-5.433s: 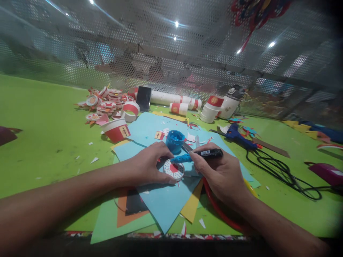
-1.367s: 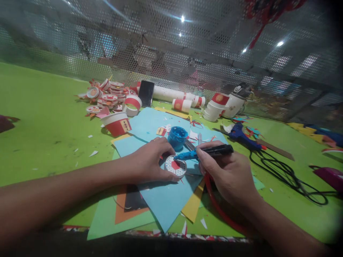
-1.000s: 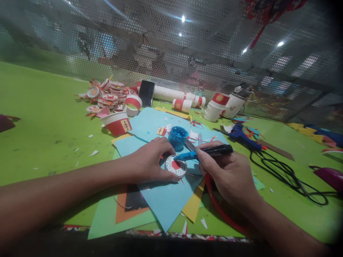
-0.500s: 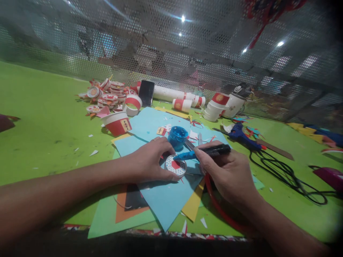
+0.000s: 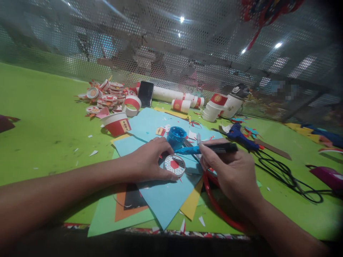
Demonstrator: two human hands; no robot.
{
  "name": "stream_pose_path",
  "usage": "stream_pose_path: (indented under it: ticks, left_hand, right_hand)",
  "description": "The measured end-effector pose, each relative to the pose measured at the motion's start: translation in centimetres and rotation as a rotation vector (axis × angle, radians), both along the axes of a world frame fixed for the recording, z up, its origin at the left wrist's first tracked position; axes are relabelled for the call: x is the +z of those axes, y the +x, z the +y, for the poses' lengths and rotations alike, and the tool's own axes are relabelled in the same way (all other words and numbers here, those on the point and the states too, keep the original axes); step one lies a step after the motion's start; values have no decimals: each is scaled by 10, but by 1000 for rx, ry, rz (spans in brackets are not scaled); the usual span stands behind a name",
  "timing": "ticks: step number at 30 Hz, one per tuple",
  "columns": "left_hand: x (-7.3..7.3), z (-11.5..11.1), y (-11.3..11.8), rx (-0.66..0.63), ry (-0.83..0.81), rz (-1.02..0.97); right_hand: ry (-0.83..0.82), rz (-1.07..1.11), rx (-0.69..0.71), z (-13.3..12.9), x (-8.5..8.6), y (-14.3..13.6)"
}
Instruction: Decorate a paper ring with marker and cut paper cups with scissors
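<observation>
My left hand [image 5: 148,160] grips a small round white paper disc [image 5: 180,170] between thumb and fingers. The disc has a red patch in its middle and blue dots around it. In my right hand [image 5: 235,173] is a black pen [image 5: 221,147] whose front part is coated in blue paint. The pen's tip is just above the disc's far edge, beside the jar; whether it touches cannot be made out. A small jar of blue paint [image 5: 177,140] stands right behind the disc. Light blue paper sheets [image 5: 163,201] lie under both, over orange, black, green and yellow ones.
Behind are a red and white paper cup [image 5: 115,125], a heap of decorated discs [image 5: 109,98], a black phone [image 5: 146,94] and lying cups [image 5: 181,105]. On the right are a blue glue gun [image 5: 241,137] with a coiled black cord [image 5: 289,178] and a white jug [image 5: 232,106]. Paper scraps litter the green table.
My right hand has moved slightly right, drawing the pen's tip from over the disc's face to its far edge near the jar. My left hand keeps its grip on the disc.
</observation>
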State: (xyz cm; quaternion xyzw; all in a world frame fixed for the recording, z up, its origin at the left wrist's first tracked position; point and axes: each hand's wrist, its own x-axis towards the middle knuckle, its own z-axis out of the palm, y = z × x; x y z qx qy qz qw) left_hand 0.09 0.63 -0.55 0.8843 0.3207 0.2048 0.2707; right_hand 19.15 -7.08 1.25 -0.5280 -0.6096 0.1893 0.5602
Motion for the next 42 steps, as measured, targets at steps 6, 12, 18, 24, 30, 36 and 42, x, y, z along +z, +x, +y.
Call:
stream_pose_path:
  ticks: [6,12,18,24,30,36,42]
  left_hand:
    - [1,-1,0,8,-11,-5]
    - [1,-1,0,1,-9,0]
    - [1,-1,0,5,-5,-3]
    - [0,-1,0,8,-7,-9]
    - [1,-1,0,9,-9,-7]
    - [2,-1,0,4,-10,-2]
    - [1,0,0,10,-5,9]
  right_hand:
    - [-26,123,53,-1,-2,2]
    - [-14,57,55,2,-1,2]
    - [-31,-7,45,2,0,2]
    - [-58,-3,92,2,0,2]
    - [-67,14,116,4,1,0]
    - [-60,22,111,4,-1,0]
    - [-56,-39,96,4,0,0]
